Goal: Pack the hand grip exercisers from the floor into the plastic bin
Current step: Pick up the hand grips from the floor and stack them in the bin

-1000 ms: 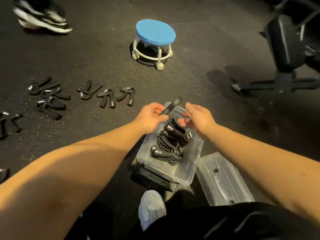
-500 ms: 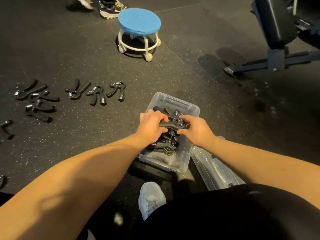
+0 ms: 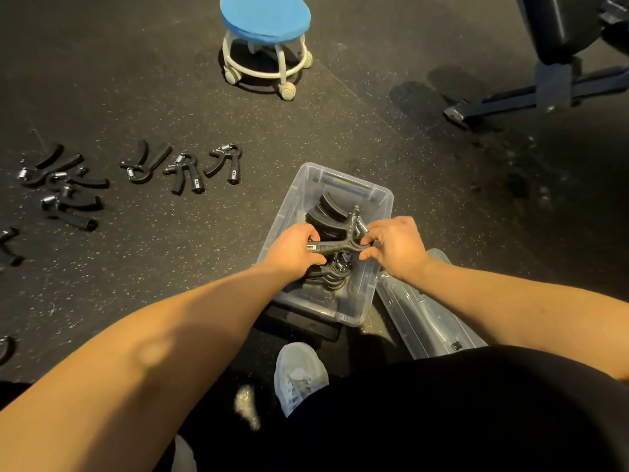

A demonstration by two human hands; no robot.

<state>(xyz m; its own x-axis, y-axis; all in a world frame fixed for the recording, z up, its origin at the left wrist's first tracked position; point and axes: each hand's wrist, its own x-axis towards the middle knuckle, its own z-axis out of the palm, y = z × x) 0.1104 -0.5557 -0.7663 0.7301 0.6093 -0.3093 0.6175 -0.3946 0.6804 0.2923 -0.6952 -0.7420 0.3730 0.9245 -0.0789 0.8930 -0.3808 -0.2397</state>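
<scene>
A clear plastic bin (image 3: 381, 202) stands on the dark floor in front of me, with several black hand grip exercisers stacked inside. Both hands hold one black exerciser (image 3: 337, 245) just above that stack. My left hand (image 3: 294, 248) grips its handle end; my right hand (image 3: 394, 245) pinches the other end by the spring. More exercisers lie on the floor to the left, the nearest (image 3: 226, 161) beside two others (image 3: 183, 172) (image 3: 146, 161), and a further cluster (image 3: 64, 185) beyond.
The bin's clear lid (image 3: 425, 311) lies on the floor right of the bin. A blue wheeled stool (image 3: 265, 35) stands at the back. A black bench frame (image 3: 551, 80) is at the upper right. My white shoe (image 3: 299, 373) is just below the bin.
Both hands have come down from above the bin's far rim, bringing the exerciser onto the stack inside. The view has tilted down and closer.
</scene>
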